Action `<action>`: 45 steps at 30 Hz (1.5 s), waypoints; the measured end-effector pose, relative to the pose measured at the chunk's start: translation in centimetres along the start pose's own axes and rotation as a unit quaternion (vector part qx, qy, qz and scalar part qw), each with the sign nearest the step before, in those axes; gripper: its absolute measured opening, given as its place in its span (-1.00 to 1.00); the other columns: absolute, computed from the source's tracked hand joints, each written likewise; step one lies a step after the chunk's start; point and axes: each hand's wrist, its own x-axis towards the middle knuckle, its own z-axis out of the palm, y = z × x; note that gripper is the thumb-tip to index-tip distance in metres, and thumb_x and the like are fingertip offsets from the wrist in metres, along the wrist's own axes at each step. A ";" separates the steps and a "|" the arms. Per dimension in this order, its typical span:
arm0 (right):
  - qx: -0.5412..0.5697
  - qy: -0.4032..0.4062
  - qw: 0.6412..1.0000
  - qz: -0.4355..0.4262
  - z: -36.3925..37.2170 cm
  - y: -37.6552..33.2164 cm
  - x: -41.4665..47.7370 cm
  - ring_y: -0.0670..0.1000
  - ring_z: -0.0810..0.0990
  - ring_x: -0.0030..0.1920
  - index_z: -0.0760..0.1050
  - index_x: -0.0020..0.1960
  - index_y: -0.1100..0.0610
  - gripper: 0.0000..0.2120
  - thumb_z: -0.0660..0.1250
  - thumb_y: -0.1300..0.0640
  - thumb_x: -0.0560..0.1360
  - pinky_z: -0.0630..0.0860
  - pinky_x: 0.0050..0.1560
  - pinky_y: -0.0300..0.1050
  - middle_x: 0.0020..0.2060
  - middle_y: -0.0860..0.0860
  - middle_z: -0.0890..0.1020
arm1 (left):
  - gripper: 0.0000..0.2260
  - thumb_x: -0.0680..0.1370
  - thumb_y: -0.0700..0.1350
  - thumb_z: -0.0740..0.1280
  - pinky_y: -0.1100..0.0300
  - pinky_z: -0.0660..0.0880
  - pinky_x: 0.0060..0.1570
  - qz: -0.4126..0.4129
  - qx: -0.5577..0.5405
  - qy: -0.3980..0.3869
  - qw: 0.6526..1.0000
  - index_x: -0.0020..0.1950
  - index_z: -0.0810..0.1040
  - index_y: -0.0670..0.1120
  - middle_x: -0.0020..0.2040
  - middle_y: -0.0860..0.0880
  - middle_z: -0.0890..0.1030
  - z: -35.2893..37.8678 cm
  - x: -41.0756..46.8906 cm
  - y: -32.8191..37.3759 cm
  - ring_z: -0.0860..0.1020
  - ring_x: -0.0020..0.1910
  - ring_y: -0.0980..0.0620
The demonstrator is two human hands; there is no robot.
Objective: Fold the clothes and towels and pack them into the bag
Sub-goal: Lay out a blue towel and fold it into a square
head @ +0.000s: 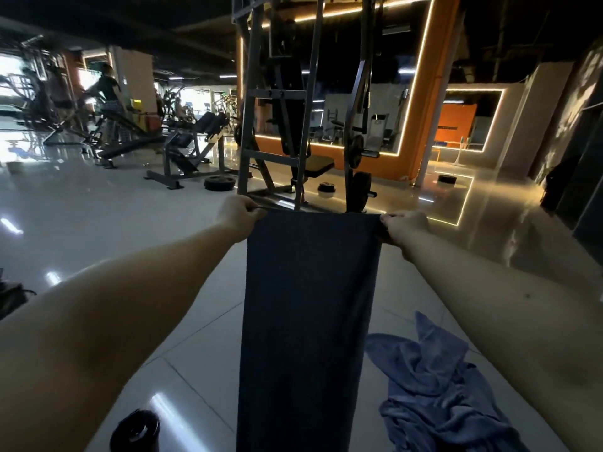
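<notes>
A long dark grey towel (306, 321) hangs straight down in front of me, stretched flat at arm's length. My left hand (239, 213) pinches its top left corner. My right hand (404, 225) pinches its top right corner. The towel's lower end runs out of the bottom of the view. A crumpled blue towel (437, 386) lies on the tiled floor at the lower right. No bag can be seen.
A dark round bottle (135, 432) stands on the floor at the lower left. A grey weight machine (293, 109) with a bench stands right ahead, with weight plates (219, 183) on the floor beside it. More gym machines and a person are at the far left.
</notes>
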 end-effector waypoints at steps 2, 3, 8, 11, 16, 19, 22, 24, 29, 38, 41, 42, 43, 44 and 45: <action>0.019 0.017 1.000 -0.010 0.1 -0.2 0.7 0.10 0.63 0.02 0.60 0.12 0.15 -0.84 0.38 0.12 0.57 0.64 0.08 0.02 0.04 0.07 0.63 | -0.90 0.63 -0.12 0.33 0.22 0.38 -0.27 0.005 -0.001 0.020 1.000 -0.03 0.61 -0.11 -0.16 -0.05 0.58 0.3 1.0 0.3 0.54 -0.19 0.02; 0.030 0.023 0.999 -0.018 -0.1 -0.5 0.9 0.09 0.63 0.03 0.60 0.05 0.09 -0.89 0.38 0.09 0.56 0.62 0.14 0.05 0.02 0.05 0.64 | -0.89 0.63 -0.14 0.31 0.20 0.39 -0.24 0.012 0.004 0.033 0.999 -0.03 0.61 -0.12 -0.15 -0.05 0.58 0.2 1.4 0.7 0.54 -0.18 0.02; 0.079 0.036 0.995 -0.058 -1.9 -2.6 -0.3 -0.01 0.64 0.00 0.54 -0.07 -0.02 -0.96 0.37 0.07 0.57 0.56 0.21 0.01 -0.05 -0.04 0.65 | -0.87 0.63 -0.12 0.30 0.12 0.43 -0.14 0.050 0.007 0.097 0.994 0.03 0.62 -0.11 -0.11 -0.02 0.58 -1.7 1.6 3.3 0.54 -0.11 -0.01; 0.091 0.025 0.993 -0.065 -3.3 -2.7 -1.7 -0.01 0.66 -0.02 0.58 -0.04 0.02 -0.97 0.36 0.10 0.57 0.60 0.15 -0.02 -0.06 -0.03 0.68 | -0.87 0.63 -0.11 0.28 0.16 0.41 -0.21 0.082 -0.014 0.072 0.994 0.03 0.61 -0.12 -0.14 -0.04 0.58 -2.4 -0.6 4.3 0.52 -0.18 0.03; 0.078 -0.062 0.994 -0.051 -5.3 1.8 -4.1 0.08 0.65 0.06 0.57 0.14 0.15 -0.82 0.34 0.12 0.57 0.62 0.08 -0.04 0.04 0.09 0.66 | -0.82 0.62 -0.20 0.25 0.17 0.35 -0.21 0.056 -0.090 -0.041 0.994 -0.15 0.54 -0.17 -0.23 -0.09 0.48 -1.8 -5.7 2.3 0.44 -0.24 0.03; 0.023 -0.139 0.990 0.000 -5.8 6.2 -5.1 0.12 0.62 0.01 0.55 0.19 0.29 -0.75 0.30 0.16 0.59 0.58 -0.02 -0.08 0.03 0.18 0.64 | -0.80 0.60 -0.22 0.25 0.07 0.36 -0.16 0.015 -0.073 -0.100 0.992 -0.13 0.56 -0.32 -0.25 -0.17 0.48 -0.3 -8.6 -0.7 0.43 -0.24 -0.03; -0.050 -0.198 0.978 0.053 -5.9 11.2 -6.0 0.14 0.57 -0.03 0.56 0.15 0.38 -0.76 0.32 0.23 0.57 0.57 -0.09 -0.10 -0.04 0.22 0.61 | -0.75 0.49 -0.13 0.31 0.06 0.37 -0.19 -0.028 -0.049 -0.173 0.983 -0.14 0.58 -0.35 -0.26 -0.19 0.50 1.7 -11.7 -4.6 0.45 -0.25 -0.07; -0.100 -0.253 0.958 0.086 -6.1 14.5 -7.2 0.10 0.56 -0.04 0.57 0.07 0.35 -0.84 0.31 0.26 0.58 0.53 0.00 -0.09 -0.07 0.19 0.60 | -0.66 0.36 -0.04 0.31 0.10 0.36 -0.23 -0.043 -0.019 -0.228 0.972 -0.18 0.57 -0.35 -0.31 -0.15 0.49 2.9 -14.1 -6.9 0.44 -0.30 -0.03; -0.140 -0.360 0.904 0.184 -6.1 20.6 -11.1 0.06 0.60 -0.26 0.54 -0.12 0.28 -0.91 0.30 0.38 0.54 0.57 -0.16 -0.10 -0.28 0.15 0.59 | -0.86 0.36 -0.09 0.33 0.12 0.44 -0.24 -0.108 0.042 -0.411 0.904 -0.29 0.56 -0.17 -0.35 -0.08 0.50 6.4 -19.1 -12.0 0.47 -0.32 -0.02; -0.248 -0.521 0.769 0.276 -4.4 26.5 -14.1 0.00 0.56 -0.38 0.60 -0.14 0.23 -0.87 0.35 0.25 0.57 0.48 -0.31 -0.17 -0.33 0.07 0.61 | -0.84 0.55 -0.28 0.26 0.22 0.55 -0.25 -0.211 0.089 -0.602 0.765 -0.18 0.58 -0.13 -0.25 -0.04 0.58 11.1 -24.1 -16.1 0.56 -0.28 0.01; -0.262 -0.520 0.769 0.263 -3.3 28.1 -13.3 -0.01 0.52 -0.40 0.62 -0.13 0.24 -0.87 0.36 0.23 0.58 0.44 -0.33 -0.17 -0.32 0.08 0.60 | -0.80 0.55 -0.27 0.28 0.12 0.60 -0.16 -0.223 0.080 -0.614 0.753 -0.22 0.60 -0.11 -0.28 -0.03 0.62 11.9 -24.1 -17.6 0.61 -0.27 -0.04; -0.267 -0.516 0.773 0.255 -3.0 28.7 -12.8 0.00 0.50 -0.40 0.63 -0.12 0.24 -0.87 0.38 0.21 0.57 0.42 -0.32 -0.15 -0.31 0.09 0.60 | -0.82 0.57 -0.26 0.28 0.05 0.63 -0.11 -0.224 0.076 -0.613 0.754 -0.20 0.60 -0.12 -0.29 -0.05 0.64 12.1 -23.8 -18.2 0.63 -0.27 -0.06; -0.275 -0.511 0.776 0.248 -2.6 29.5 -12.3 0.01 0.49 -0.39 0.64 -0.12 0.23 -0.86 0.40 0.18 0.57 0.41 -0.31 -0.12 -0.30 0.10 0.60 | -0.85 0.58 -0.24 0.29 0.02 0.64 -0.08 -0.217 0.082 -0.610 0.757 -0.16 0.60 -0.13 -0.28 -0.05 0.64 12.3 -23.4 -18.9 0.64 -0.28 -0.06; -0.287 -0.502 0.779 0.242 -2.3 30.3 -11.7 0.01 0.49 -0.38 0.66 -0.13 0.21 -0.85 0.41 0.15 0.57 0.42 -0.29 -0.09 -0.30 0.09 0.61 | -0.88 0.59 -0.21 0.30 0.05 0.64 -0.07 -0.202 0.097 -0.606 0.763 -0.12 0.59 -0.14 -0.27 -0.05 0.65 12.5 -23.0 -19.5 0.64 -0.29 -0.04; -0.302 -0.490 0.784 0.232 -1.9 31.2 -11.1 0.02 0.49 -0.37 0.67 -0.15 0.18 -0.83 0.42 0.12 0.56 0.43 -0.28 -0.07 -0.30 0.08 0.62 | -0.90 0.60 -0.17 0.31 0.09 0.63 -0.08 -0.185 0.113 -0.600 0.770 -0.08 0.59 -0.13 -0.25 -0.04 0.66 12.8 -22.4 -20.3 0.65 -0.29 -0.02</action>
